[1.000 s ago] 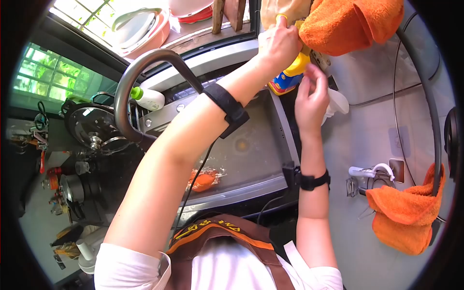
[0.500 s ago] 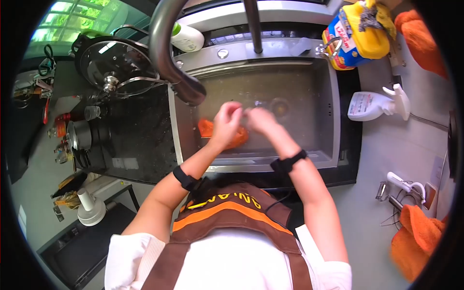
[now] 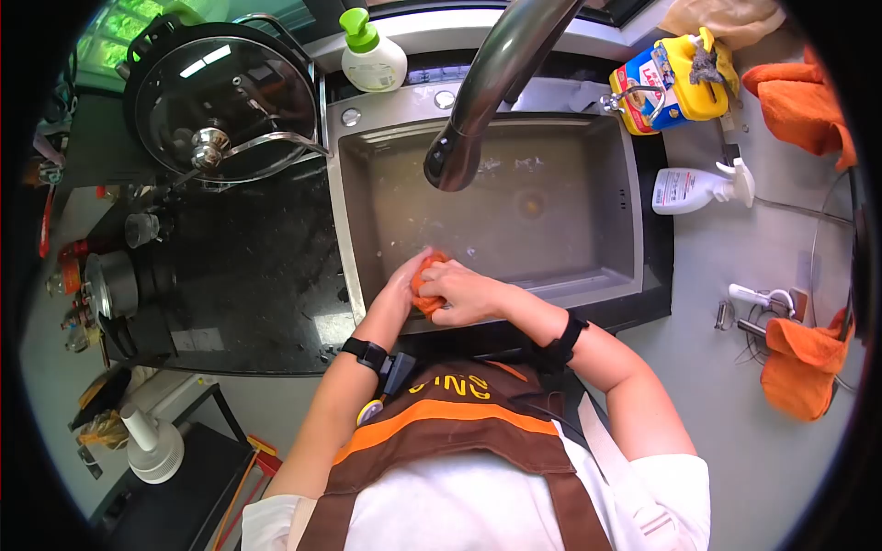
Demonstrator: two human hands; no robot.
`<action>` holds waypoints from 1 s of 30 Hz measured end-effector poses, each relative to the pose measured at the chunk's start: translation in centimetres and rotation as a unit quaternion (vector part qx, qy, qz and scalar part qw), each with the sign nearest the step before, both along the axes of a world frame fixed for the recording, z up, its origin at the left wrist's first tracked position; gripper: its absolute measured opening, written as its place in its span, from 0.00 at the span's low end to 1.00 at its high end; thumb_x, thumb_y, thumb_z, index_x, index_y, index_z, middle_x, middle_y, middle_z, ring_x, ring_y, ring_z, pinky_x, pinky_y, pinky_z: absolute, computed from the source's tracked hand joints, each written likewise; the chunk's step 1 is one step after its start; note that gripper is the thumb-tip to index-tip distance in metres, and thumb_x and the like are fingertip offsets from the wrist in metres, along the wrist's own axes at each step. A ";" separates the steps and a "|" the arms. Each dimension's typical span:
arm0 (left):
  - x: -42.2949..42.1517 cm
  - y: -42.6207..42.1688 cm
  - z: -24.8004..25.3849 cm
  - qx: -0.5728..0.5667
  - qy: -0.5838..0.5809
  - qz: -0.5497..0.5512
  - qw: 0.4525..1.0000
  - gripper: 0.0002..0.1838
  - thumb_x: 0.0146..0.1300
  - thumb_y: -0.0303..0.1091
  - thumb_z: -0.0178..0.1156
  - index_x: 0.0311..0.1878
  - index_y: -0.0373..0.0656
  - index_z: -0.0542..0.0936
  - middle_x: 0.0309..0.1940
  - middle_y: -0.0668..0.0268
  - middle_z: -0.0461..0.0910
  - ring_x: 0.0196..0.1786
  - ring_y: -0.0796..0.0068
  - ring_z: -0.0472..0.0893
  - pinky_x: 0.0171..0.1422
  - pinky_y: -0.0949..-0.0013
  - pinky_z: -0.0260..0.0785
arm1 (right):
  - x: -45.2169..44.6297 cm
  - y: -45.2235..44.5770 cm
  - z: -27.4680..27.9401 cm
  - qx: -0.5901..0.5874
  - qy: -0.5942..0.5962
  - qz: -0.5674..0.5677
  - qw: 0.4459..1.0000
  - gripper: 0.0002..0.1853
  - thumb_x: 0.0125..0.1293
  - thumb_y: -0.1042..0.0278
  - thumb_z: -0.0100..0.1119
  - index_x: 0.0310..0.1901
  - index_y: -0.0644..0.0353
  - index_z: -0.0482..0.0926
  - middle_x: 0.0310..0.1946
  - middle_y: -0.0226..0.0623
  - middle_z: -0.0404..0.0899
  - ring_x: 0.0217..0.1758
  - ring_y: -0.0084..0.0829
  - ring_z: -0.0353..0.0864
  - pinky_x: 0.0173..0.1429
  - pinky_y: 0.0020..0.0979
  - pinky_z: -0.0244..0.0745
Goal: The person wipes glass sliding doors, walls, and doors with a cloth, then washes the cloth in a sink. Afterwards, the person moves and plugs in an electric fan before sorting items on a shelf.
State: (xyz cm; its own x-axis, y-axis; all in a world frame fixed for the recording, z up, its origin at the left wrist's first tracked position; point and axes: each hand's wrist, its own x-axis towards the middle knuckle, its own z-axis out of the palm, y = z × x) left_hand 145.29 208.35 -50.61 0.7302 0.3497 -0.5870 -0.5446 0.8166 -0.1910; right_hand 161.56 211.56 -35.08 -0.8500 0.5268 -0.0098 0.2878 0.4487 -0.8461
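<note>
Bunched between my two hands is an orange cloth (image 3: 428,283), at the near left edge of the sink (image 3: 347,220). My left hand (image 3: 401,283) presses against its left side, the fingers partly hidden. From the right, my right hand (image 3: 467,292) wraps its fingers over the cloth. Shallow cloudy water with a few pale bits covers the sink floor, and a round drain (image 3: 530,204) shows through it. Above the basin hangs the dark faucet (image 3: 469,119).
Left of the sink, a lidded black pan (image 3: 220,101) stands on the dark counter (image 3: 248,266). Behind is a green-topped pump bottle (image 3: 374,60). To the right are a yellow-and-blue jug (image 3: 657,87), a white spray bottle (image 3: 689,190) and orange cloths (image 3: 804,367).
Both hands have come down from over the middle of the sink to its near left edge. The orange cloth, which lay in the basin, is now held between them. The view has shifted.
</note>
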 end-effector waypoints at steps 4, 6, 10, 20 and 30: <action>-0.8 -0.5 5.0 0.070 0.064 0.025 0.995 0.26 0.69 0.57 0.45 0.53 0.45 0.74 0.43 0.61 0.80 0.43 0.67 0.81 0.47 0.60 0.76 | 0.7 1.6 -1.5 -0.166 0.063 -0.146 0.973 0.14 0.56 0.58 0.59 0.35 0.62 0.76 0.37 0.41 0.75 0.46 0.35 0.75 0.56 0.38 0.69; -0.7 0.4 9.8 0.095 0.063 -0.008 0.993 0.31 0.64 0.65 0.44 0.57 0.50 0.72 0.45 0.62 0.79 0.46 0.69 0.79 0.47 0.67 0.74 | 1.2 2.1 -4.8 -0.298 0.047 -0.266 0.915 0.16 0.59 0.56 0.58 0.36 0.62 0.76 0.37 0.41 0.76 0.45 0.32 0.76 0.57 0.37 0.68; 1.5 0.5 12.1 0.118 0.050 0.024 0.992 0.32 0.63 0.64 0.49 0.60 0.50 0.69 0.47 0.60 0.78 0.50 0.63 0.79 0.50 0.63 0.73 | 0.6 2.2 -8.0 -0.562 0.236 -0.278 0.743 0.24 0.65 0.56 0.58 0.60 0.56 0.68 0.60 0.44 0.65 0.56 0.32 0.72 0.64 0.35 0.68; 2.5 0.9 12.7 0.199 0.140 -0.090 0.966 0.18 0.65 0.46 0.58 0.50 0.45 0.71 0.35 0.63 0.76 0.29 0.81 0.72 0.16 0.86 0.50 | 0.1 6.0 -3.6 -0.603 0.157 -0.239 0.744 0.13 0.70 0.63 0.51 0.39 0.66 0.75 0.30 0.39 0.80 0.30 0.30 0.78 0.36 0.32 0.78; 4.7 0.2 9.2 0.413 0.488 -0.165 0.751 0.12 0.63 0.42 0.56 0.32 0.42 0.76 0.21 0.63 0.77 0.21 0.70 0.76 0.21 0.67 0.64 | -4.5 5.6 -4.7 -0.350 -0.114 -0.346 0.863 0.18 0.70 0.63 0.45 0.28 0.66 0.78 0.21 0.45 0.78 0.26 0.32 0.78 0.33 0.31 0.75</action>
